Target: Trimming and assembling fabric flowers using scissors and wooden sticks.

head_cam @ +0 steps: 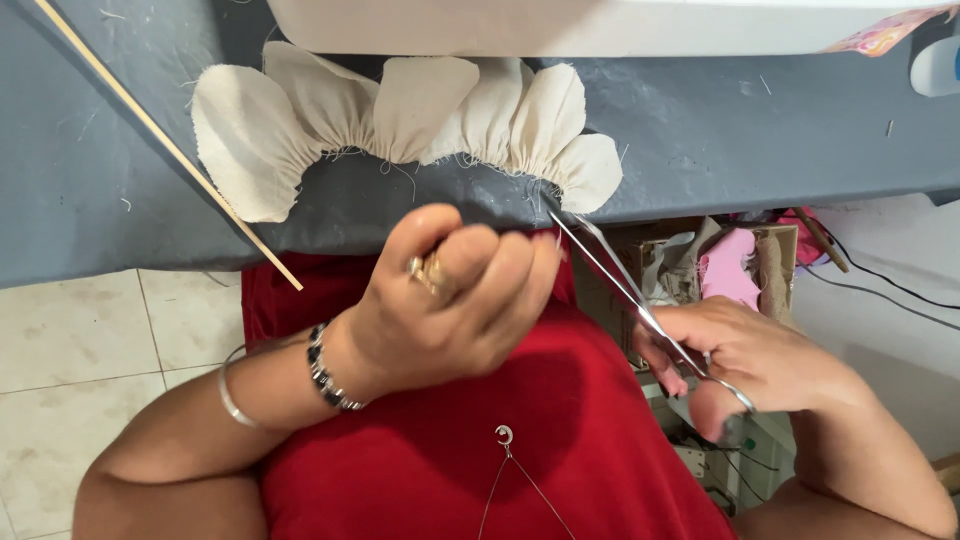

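Observation:
A gathered cream fabric piece (400, 115) with several petal-like folds lies on a grey table (760, 130). My left hand (450, 300) is closed in front of the table edge, fingers pinched together just below the fabric's lower right part; any thread it holds is too thin to see. My right hand (750, 360) grips metal scissors (620, 280) by the handles. The scissors' blades point up-left, their tips near the fabric's frayed lower edge by my left fingertips.
A thin wooden stick (170, 150) lies diagonally across the table's left side. A white object (600, 25) spans the table's far edge. Below right, a cardboard box (700, 265) holds pink and beige fabric scraps. Cables run along the white floor at right.

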